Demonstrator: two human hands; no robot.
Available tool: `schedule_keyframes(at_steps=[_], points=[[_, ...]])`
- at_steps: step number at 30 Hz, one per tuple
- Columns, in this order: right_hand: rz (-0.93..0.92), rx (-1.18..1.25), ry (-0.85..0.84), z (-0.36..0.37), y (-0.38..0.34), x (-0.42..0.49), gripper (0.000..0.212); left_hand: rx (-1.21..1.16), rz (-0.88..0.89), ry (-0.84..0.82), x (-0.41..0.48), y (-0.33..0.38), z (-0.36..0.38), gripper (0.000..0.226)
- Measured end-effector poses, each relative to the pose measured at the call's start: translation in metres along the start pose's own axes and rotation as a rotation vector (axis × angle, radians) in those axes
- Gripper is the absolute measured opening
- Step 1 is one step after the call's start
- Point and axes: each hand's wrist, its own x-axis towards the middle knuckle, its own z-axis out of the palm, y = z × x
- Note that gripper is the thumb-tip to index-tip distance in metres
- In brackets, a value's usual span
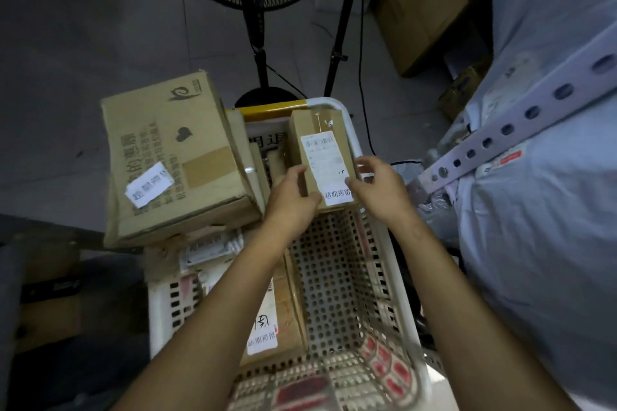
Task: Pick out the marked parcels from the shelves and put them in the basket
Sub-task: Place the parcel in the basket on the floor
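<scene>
A white perforated basket (pixel 337 277) stands on the floor below me. Over its far end I hold a small brown cardboard parcel (pixel 320 143) with a white shipping label and a white marked sticker. My left hand (pixel 293 192) grips its near left corner. My right hand (pixel 380 187) pinches its right edge by the sticker. A large marked carton (pixel 173 157) lies across the basket's left rim. Another marked parcel (pixel 277 320) lies inside the basket under my left forearm.
A black standing fan (pixel 257 10) and a tripod leg (pixel 340 30) rise beyond the basket. A perforated shelf upright (pixel 521 120) and pale bagged parcels (pixel 547 210) fill the right side. Brown cartons (pixel 417 3) lean at the back right. Grey floor lies to the left.
</scene>
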Motion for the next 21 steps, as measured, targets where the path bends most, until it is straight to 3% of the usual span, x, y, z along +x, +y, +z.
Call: schedule_keyframes(at_steps=[5,9,21], points=[[-0.084,-0.175,-0.02,-0.04,-0.064,-0.035,0.045,0.185,0.159,-0.022,-0.059,0.058,-0.046,0.051],[-0.169,-0.248,-0.03,-0.082,-0.123,-0.077,0.046,0.358,0.256,0.09,-0.111,0.103,-0.121,0.045],[-0.563,-0.446,-0.101,-0.137,-0.302,-0.198,0.051,0.676,0.23,0.441,-0.276,0.163,-0.305,0.046]])
